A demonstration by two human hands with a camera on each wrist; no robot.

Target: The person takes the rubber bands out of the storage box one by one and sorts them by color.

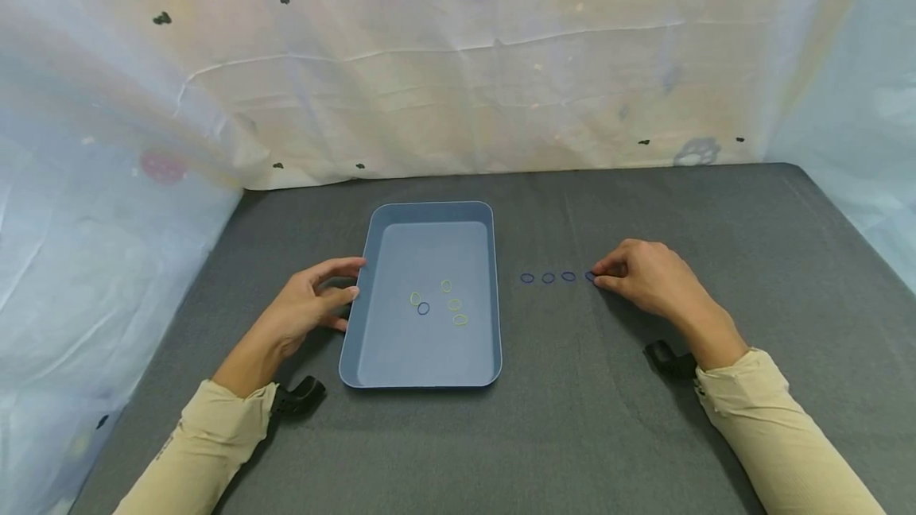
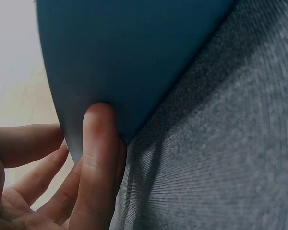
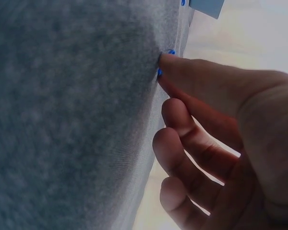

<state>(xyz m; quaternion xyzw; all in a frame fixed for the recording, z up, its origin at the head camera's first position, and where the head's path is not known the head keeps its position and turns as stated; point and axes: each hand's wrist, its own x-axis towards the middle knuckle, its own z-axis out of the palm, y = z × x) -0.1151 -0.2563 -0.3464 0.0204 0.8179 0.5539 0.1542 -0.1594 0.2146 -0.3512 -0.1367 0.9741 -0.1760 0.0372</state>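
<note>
Right hand (image 1: 647, 276) pinches rightmost blue rubber band (image 1: 590, 276) of row on grey tabletop (image 1: 644, 435), right of blue tray (image 1: 372, 261). Left hand (image 1: 308, 308) grip clamped on tray's left wall; bands lie inside.

**Rubber bands counted around the tray**

One blue tray (image 1: 422, 292) is sitting on the grey cloth. Inside the tray, five rubber bands are lying: four yellow bands (image 1: 454, 304) and one blue band (image 1: 424, 308). To the right of the tray, four blue bands in a row (image 1: 548, 278) are lying on the cloth. That is making five blue and four yellow, nine bands altogether.
</note>
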